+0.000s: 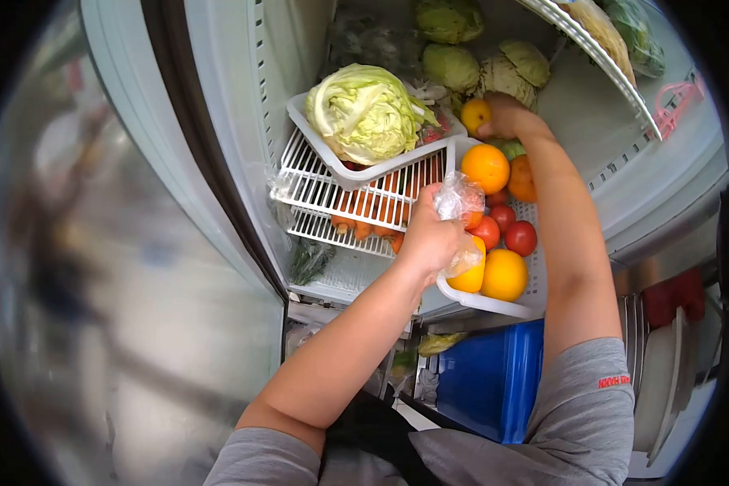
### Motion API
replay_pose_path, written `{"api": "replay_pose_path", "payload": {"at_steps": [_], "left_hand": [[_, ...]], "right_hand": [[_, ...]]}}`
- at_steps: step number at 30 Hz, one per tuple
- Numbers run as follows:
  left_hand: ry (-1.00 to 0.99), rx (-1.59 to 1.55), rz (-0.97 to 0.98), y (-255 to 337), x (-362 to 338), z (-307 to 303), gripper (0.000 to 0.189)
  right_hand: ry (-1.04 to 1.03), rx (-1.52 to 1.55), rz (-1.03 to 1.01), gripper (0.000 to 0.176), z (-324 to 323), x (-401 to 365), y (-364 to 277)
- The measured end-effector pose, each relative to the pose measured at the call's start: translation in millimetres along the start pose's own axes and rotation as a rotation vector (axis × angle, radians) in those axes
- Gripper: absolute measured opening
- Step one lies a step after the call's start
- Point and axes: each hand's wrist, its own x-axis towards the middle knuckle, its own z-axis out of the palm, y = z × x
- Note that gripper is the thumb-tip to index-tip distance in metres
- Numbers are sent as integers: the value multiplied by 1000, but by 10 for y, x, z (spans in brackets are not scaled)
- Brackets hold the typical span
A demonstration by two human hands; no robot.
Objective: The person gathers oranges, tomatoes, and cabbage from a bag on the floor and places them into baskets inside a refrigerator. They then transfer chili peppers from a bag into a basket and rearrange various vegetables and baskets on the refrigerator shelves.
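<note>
My left hand is closed on a crumpled clear plastic bag over the near left part of a white plastic basket. Inside the basket lie a large orange, tomatoes and more oranges. Deeper in the fridge, at the basket's far end, my right hand has its fingers around a yellow-orange fruit, seemingly an orange. Part of that hand's grip is hidden behind the fruit. My right forearm passes over the basket's right side.
A lettuce sits in a white tray on a wire shelf, with carrots below. Cabbages lie at the back. The open fridge door stands left. A blue bin is below the basket.
</note>
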Motion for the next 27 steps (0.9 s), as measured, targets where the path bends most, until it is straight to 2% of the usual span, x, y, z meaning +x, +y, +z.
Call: {"api": "replay_pose_path", "payload": {"at_steps": [2,4,6,8,9,10,12,14,16,17,18,20,21,23,26,27], "left_hand": [[-14,9,-9,-4,21,-12,66],[30,48,-23,42,27,2,70],[-2,53,-17,9,88,-47,73],[7,51,-7,4,129,-47,74],[55,69,23,7,113,-18,68],[39,72,28,11,101,-8,68],[4,29,11,27,98,-23,61],[-107,21,-72,-52,217,-138,58],[-79,-1,-53,6,155,-89,60],[-76,-30,-53,15,130,-75,63],[-73,-61,-50,21,116,-64,65],[-120,-83,-66,-5,77,-97,68],[-130,-74,-41,-70,53,-141,68],[-128,-85,-7,-180,-133,-128,66],[-138,-139,69,-302,-492,-106,65],[-126,-154,75,-244,-700,-24,58]], "right_hand": [[29,-1,33,79,-294,-364,-259],[147,-67,104,79,-460,-751,-399],[500,-17,17,73,-409,-1236,-352],[532,72,13,73,-449,-1751,-397],[451,151,-7,74,-429,-1911,-405],[370,233,-21,75,-362,-2043,-401],[431,393,-60,72,-10,-2170,-319],[730,452,-80,63,243,-2410,-427],[911,456,12,52,426,-2858,-725],[871,442,51,46,663,-3106,-826],[723,437,79,42,762,-3314,-1002],[834,280,95,37,916,-3384,-1292],[868,277,105,37,1102,-3361,-1243],[1066,320,72,32,1469,-3250,-1044],[1228,300,-36,35,1508,-3393,-967],[1247,301,-44,35,1462,-3452,-937]]}}
